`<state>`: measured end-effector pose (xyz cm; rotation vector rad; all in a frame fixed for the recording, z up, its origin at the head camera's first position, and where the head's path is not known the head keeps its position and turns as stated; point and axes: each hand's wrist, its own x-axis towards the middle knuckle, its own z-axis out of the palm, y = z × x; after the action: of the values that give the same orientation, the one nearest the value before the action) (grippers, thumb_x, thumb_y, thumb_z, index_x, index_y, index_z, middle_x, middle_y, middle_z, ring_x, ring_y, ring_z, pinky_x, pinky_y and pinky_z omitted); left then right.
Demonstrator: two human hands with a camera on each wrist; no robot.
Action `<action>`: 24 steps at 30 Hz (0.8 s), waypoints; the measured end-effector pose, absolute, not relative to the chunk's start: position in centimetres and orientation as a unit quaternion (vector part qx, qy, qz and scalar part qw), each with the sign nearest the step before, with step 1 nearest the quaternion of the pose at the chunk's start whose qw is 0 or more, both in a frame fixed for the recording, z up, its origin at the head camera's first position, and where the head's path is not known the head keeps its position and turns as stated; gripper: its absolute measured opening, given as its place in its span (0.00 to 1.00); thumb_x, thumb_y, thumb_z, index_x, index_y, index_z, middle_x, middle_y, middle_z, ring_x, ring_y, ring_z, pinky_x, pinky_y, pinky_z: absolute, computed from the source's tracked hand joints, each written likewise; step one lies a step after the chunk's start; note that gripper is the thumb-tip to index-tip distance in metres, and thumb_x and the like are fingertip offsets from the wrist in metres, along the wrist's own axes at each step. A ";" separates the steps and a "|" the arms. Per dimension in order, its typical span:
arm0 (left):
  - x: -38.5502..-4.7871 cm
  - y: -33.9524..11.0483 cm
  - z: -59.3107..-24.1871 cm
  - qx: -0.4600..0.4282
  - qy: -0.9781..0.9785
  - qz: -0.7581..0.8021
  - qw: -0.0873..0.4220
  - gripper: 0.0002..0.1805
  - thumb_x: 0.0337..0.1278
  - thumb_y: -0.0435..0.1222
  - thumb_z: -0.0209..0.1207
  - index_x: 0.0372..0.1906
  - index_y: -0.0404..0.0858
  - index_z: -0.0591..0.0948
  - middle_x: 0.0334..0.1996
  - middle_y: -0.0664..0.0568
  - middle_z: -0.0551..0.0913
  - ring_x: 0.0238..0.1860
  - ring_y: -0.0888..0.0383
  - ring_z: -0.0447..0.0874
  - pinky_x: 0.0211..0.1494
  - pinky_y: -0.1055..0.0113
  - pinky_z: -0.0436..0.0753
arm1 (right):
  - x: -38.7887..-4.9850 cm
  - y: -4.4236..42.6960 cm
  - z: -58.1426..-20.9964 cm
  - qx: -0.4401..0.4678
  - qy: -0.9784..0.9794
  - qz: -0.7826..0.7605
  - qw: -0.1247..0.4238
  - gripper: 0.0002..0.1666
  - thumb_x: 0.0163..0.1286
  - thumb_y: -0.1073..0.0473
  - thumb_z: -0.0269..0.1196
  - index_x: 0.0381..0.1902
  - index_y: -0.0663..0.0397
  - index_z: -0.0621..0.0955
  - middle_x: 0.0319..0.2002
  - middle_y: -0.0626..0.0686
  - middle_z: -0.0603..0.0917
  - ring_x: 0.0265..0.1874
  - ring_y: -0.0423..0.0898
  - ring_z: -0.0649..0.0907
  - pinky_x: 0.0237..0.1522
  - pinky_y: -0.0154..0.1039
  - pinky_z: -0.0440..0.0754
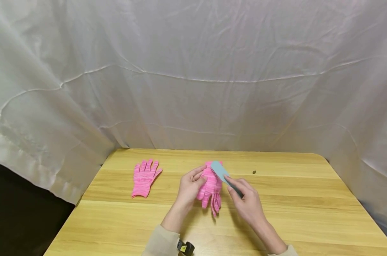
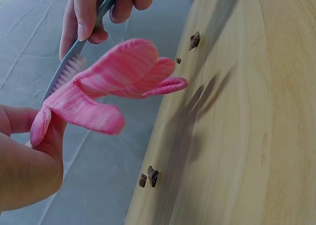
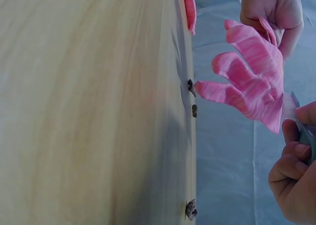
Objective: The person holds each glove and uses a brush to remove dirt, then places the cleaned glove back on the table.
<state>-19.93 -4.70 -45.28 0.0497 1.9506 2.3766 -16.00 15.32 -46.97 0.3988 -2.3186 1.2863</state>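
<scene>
A pink knitted glove (image 1: 208,183), fingers hanging toward me, is held above the table by my left hand (image 1: 189,185), pinched between thumb and fingers. My right hand (image 1: 248,202) grips the dark handle of a blue-grey brush (image 1: 219,170), index finger laid along it. In the head view the brush head lies against the glove near its cuff. Pale bristles (image 2: 71,70) touch the fabric in the left wrist view. A second pink glove (image 1: 143,179) lies flat on the table at the left, its fingers pointing away from me.
Small dark brown bits lie on the wooden table (image 1: 308,206): one bit (image 1: 254,172) right of the brush, others such as a lump (image 2: 195,40) and a crumb (image 3: 191,210) in the wrist views. A grey curtain (image 1: 212,106) encloses the back and sides.
</scene>
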 end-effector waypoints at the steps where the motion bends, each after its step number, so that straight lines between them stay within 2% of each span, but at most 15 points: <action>1: -19.9 -4.7 -45.3 0.016 0.633 0.773 0.032 0.25 0.66 0.24 0.60 0.68 0.31 0.77 0.62 0.37 0.82 0.61 0.44 0.84 0.62 0.63 0.85 | -16.0 15.3 -47.0 0.145 -0.842 0.466 0.229 0.24 0.67 0.71 0.68 0.60 0.50 0.86 0.43 0.52 0.88 0.24 0.37 0.74 0.21 0.31 0.75; 24: -20.0 -4.8 -45.2 0.010 0.620 0.784 0.027 0.25 0.67 0.24 0.58 0.68 0.30 0.77 0.64 0.35 0.80 0.63 0.44 0.83 0.62 0.64 0.84 | -16.1 15.4 -46.9 0.134 -0.850 0.449 0.239 0.24 0.67 0.71 0.68 0.60 0.49 0.87 0.43 0.49 0.88 0.27 0.37 0.76 0.24 0.31 0.77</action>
<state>-20.03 -4.76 -45.22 0.0321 1.9141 2.4224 -16.05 15.40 -46.94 0.3668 -2.3290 1.2298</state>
